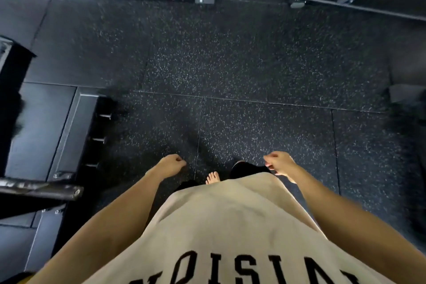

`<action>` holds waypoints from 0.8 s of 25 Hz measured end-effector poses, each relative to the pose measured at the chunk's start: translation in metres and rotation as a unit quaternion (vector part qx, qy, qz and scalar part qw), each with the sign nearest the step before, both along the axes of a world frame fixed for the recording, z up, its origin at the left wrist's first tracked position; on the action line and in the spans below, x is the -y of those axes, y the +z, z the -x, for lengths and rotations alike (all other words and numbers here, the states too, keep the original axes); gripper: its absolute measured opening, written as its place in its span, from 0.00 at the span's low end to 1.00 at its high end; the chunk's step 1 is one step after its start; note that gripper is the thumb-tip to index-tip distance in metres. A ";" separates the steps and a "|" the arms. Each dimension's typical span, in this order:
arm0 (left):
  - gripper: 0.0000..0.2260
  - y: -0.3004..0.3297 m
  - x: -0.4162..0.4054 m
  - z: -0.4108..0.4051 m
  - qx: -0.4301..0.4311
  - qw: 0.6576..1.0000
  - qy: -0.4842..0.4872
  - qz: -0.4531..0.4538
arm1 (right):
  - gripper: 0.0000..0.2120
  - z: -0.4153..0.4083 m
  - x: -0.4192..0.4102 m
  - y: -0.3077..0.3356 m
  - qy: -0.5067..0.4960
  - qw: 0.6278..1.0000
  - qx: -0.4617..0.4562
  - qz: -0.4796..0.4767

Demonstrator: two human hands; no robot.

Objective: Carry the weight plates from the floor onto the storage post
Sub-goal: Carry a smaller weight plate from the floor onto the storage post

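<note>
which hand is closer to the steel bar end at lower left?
Left. The left hand hangs up and to the right of the bar end, holding nothing. The right hand is farther right, beyond the beige shirt.

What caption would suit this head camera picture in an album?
Looking down: both hands, left and right, loosely curled and holding nothing above speckled rubber floor, a black rack with pegs at left.

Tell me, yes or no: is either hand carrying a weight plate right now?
No. The left hand and the right hand both hang loosely curled and empty above the speckled rubber floor.
</note>
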State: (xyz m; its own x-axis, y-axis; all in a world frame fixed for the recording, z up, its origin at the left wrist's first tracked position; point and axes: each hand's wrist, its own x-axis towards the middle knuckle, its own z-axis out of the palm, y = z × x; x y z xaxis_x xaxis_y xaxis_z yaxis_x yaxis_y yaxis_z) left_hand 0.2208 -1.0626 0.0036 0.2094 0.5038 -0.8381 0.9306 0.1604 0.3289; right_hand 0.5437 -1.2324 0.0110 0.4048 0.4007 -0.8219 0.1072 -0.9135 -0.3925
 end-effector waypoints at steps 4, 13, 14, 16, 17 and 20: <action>0.12 -0.006 -0.094 -0.041 0.000 0.999 0.035 0.011 | 0.08 -0.044 -0.106 -0.013 0.004 1.000 -0.010 0.029; 0.14 0.008 -0.290 -0.097 -0.034 0.982 0.182 -0.043 | 0.09 -0.140 -0.398 0.006 0.174 0.984 -0.010 0.038; 0.15 0.010 -0.309 -0.102 -0.037 0.977 0.205 -0.051 | 0.08 -0.143 -0.430 0.010 0.193 0.980 -0.008 0.037; 0.16 0.008 -0.341 -0.106 -0.047 0.970 0.236 -0.040 | 0.07 -0.141 -0.492 0.013 0.238 0.970 -0.001 0.050; 0.16 0.002 -0.358 -0.105 -0.052 0.966 0.250 -0.027 | 0.07 -0.138 -0.525 0.012 0.265 0.963 0.005 0.057; 0.16 -0.014 -0.419 -0.094 -0.043 0.958 0.282 0.018 | 0.10 -0.119 -0.630 0.006 0.327 0.943 0.004 0.058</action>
State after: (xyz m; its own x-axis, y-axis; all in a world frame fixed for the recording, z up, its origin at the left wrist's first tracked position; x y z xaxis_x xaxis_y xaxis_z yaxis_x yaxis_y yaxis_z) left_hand 0.3143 -0.6440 -0.0101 -0.1588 0.4868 -0.8590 0.7165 0.6554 0.2390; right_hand 0.6626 -0.6029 0.0172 0.1086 0.4738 -0.8739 0.6656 -0.6876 -0.2901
